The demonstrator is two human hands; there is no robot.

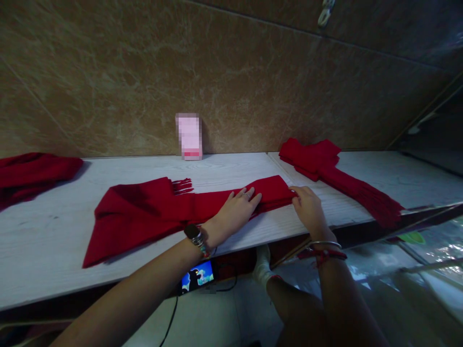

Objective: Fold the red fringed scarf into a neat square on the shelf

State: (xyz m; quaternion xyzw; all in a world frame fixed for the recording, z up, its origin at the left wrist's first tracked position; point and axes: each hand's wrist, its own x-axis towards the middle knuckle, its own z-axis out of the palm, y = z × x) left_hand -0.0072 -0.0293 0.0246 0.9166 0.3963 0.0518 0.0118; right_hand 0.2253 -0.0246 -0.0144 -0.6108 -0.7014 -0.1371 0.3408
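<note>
A red scarf (141, 212) with a short fringe lies along the white wood-grain table (231, 166), wide at its left end and folded into a narrow layered strip at its right. My left hand (238, 209) rests flat on that strip, fingers spread, a ring on one of them. At the strip's right end, my right hand (307, 205) pinches the folded edge between thumb and fingers. Farther right lies a second red scarf (318, 161), partly folded, its fringed end hanging over the table's front edge. More red cloth (36, 173) lies at the far left.
A pink-and-white card or box (190, 137), blurred out, leans on the brown marbled wall (231, 82). Below the table's front edge, a lit phone screen (197, 276) shows beside a black cable (169, 320). My foot (263, 262) is underneath.
</note>
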